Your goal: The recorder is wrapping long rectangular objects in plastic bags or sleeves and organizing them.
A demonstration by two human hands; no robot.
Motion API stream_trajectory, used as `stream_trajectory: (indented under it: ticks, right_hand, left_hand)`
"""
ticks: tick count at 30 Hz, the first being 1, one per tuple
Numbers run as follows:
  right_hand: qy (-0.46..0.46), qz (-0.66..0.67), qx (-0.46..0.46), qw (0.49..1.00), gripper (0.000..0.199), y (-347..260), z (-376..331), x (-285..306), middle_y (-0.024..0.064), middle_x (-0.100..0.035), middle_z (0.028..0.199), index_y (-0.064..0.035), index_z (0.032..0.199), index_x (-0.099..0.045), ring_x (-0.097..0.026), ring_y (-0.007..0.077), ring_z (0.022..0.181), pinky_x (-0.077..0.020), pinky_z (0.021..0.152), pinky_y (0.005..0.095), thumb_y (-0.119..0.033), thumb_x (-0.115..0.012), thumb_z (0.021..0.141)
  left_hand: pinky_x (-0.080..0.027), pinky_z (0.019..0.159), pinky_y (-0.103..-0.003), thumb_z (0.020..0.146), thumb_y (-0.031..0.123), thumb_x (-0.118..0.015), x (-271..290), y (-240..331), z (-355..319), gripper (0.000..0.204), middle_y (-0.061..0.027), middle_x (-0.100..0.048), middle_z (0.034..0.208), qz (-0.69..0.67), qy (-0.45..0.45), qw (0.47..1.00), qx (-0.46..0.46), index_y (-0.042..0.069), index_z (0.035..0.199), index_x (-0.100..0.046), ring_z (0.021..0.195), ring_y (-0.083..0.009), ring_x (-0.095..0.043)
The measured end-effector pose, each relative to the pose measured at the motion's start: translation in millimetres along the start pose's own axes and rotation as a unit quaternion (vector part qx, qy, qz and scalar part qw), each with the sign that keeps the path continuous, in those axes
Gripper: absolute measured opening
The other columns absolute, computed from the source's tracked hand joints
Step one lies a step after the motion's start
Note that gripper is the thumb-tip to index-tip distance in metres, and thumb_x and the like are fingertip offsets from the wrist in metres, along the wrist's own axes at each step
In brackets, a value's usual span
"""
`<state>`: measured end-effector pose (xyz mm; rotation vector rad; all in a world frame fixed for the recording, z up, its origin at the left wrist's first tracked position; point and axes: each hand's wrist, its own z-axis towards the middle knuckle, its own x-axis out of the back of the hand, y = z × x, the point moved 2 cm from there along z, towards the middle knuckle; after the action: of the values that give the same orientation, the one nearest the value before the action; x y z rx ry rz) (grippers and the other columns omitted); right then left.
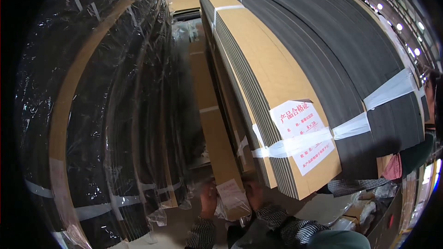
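Observation:
Low in the gap between two stacks lies a long, narrow brown cardboard bundle (213,150), with a white label (229,193) on its near end. My left hand (208,199) grips the left side of that end, and my right hand (254,194) grips its right side. Both hands are dim and partly in shadow, so their fingertips are hard to see. Just to the right rises a higher stack of brown-topped dark strips (263,60). White tape binds it, and a white sheet with red print (302,131) is taped near its end.
Plastic-wrapped dark bundles (101,110) stand along the left. Long dark grey strips (314,32) with white tape fill the right. Another person's dark green sleeve with a pink cuff (393,166) is at the right edge. Crumpled clear plastic (369,205) lies at lower right.

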<state>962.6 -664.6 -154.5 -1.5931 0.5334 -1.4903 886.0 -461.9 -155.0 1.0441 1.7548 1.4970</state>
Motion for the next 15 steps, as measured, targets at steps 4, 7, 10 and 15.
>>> stream_trajectory:
  ticks: [4,7,10,15]
  right_hand:
    - [-0.021,0.061,-0.104,0.992,0.022,12,5,37,0.0215,-0.066,0.098,-0.0049,0.108,-0.064,-0.066,0.0368,0.088,-0.0529,0.078,0.0426,-0.017,-0.059,0.090]
    - [0.049,0.043,-0.127,0.990,0.023,30,25,101,0.0208,-0.066,0.098,-0.0049,0.109,-0.064,-0.066,0.0353,0.087,-0.0528,0.078,0.0420,-0.016,-0.059,0.090]
    - [0.146,0.031,-0.121,0.981,0.023,28,45,178,0.0200,-0.067,0.097,-0.0050,0.109,-0.064,-0.066,0.0338,0.087,-0.0526,0.078,0.0414,-0.015,-0.059,0.089]
    - [0.235,0.073,-0.114,0.963,0.024,-1,41,213,0.0187,-0.067,0.097,-0.0050,0.111,-0.064,-0.065,0.0313,0.086,-0.0524,0.077,0.0404,-0.013,-0.059,0.089]
  left_hand:
    - [-0.050,0.065,-0.035,0.098,0.013,-0.051,-18,25,-5,0.017,-0.0098,-0.065,0.085,0.179,-0.052,0.978,-0.089,0.002,0.100,-0.064,0.075,-0.0196,-0.063]
    - [-0.047,0.056,-0.035,0.091,0.016,-0.054,8,-13,10,0.016,-0.0111,-0.068,0.079,0.283,-0.196,0.925,-0.159,0.006,0.087,-0.066,0.065,-0.0258,-0.063]
    - [-0.047,0.057,-0.035,0.091,0.016,-0.054,-69,29,50,0.017,-0.0112,-0.068,0.080,0.218,-0.228,0.923,-0.222,0.005,0.088,-0.066,0.066,-0.0258,-0.063]
    - [-0.048,0.057,-0.035,0.092,0.017,-0.054,-99,68,54,0.018,-0.0115,-0.069,0.083,0.165,-0.224,0.930,-0.241,0.004,0.091,-0.067,0.068,-0.0259,-0.064]
